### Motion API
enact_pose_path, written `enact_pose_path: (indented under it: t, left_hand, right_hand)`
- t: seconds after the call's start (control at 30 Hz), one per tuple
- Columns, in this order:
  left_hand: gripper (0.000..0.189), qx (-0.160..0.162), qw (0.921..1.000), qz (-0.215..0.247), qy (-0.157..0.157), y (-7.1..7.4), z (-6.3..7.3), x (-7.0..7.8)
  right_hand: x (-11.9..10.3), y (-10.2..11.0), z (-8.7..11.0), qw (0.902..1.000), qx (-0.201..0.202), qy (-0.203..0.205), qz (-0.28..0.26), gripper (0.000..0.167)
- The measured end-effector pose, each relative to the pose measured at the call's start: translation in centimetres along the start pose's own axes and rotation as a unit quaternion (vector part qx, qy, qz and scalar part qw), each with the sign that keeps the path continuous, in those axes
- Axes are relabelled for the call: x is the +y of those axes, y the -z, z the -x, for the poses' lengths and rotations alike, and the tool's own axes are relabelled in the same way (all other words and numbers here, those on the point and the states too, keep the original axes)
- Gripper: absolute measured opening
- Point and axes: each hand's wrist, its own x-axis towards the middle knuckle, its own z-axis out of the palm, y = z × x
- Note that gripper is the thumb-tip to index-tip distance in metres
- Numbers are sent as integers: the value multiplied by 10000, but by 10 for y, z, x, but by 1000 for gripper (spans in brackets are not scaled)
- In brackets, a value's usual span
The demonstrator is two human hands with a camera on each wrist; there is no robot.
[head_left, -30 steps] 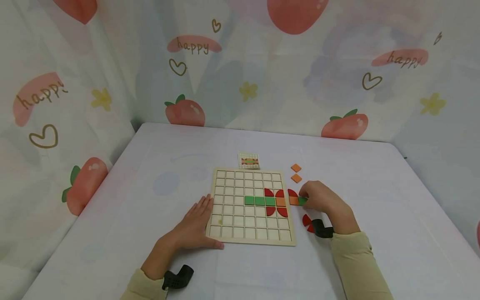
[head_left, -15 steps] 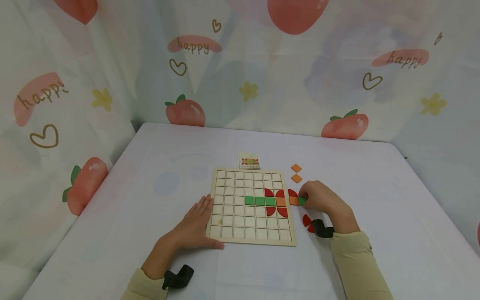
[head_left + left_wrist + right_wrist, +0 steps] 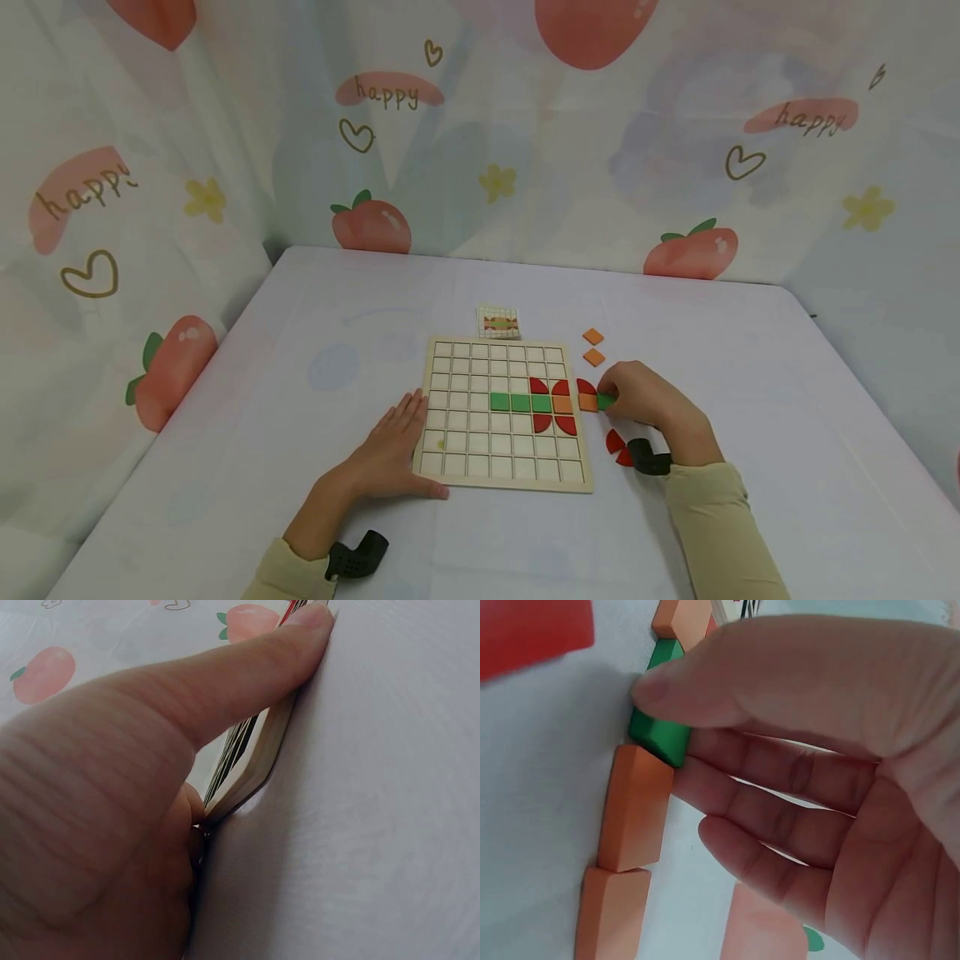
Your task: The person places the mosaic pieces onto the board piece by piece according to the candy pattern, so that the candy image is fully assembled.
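A square wooden grid board (image 3: pixel 457 462) lies on the table. My left hand (image 3: pixel 386 458) rests along its left edge with straight fingers, thumb by the near corner; the left wrist view shows that thumb (image 3: pixel 247 675) against the board's side. Right of the board, my right hand (image 3: pixel 652 402) pinches a green block (image 3: pixel 660 739) between thumb and fingers, low at the tabletop. An orange square piece (image 3: pixel 588 402) and a red quarter-round piece (image 3: pixel 586 386) lie between board and hand. On the board sit a row of green squares (image 3: pixel 520 403), an orange square (image 3: pixel 562 404) and several red quarter-rounds (image 3: pixel 566 426).
Two orange pieces (image 3: pixel 594 357) lie beyond my right hand. Red quarter-rounds (image 3: pixel 615 439) are near the right wrist, partly behind its black camera mount (image 3: pixel 648 457). A small pattern card (image 3: pixel 498 322) lies at the board's far edge. A printed curtain (image 3: pixel 570 167) hangs behind the table.
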Motion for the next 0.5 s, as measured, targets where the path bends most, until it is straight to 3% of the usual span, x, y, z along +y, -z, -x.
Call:
enact_pose_path:
  t: [0.27, 0.5]
  left_hand:
    - [125, 29, 10000, 29, -30, 0, 0, 1]
    - [124, 11, 10000, 35, -13, 2, 0, 1]
  right_hand:
    - [8, 2, 0, 9998, 155, 1, -102, 24]
    - [5, 3, -2, 9991, 334, 253, -102, 28]
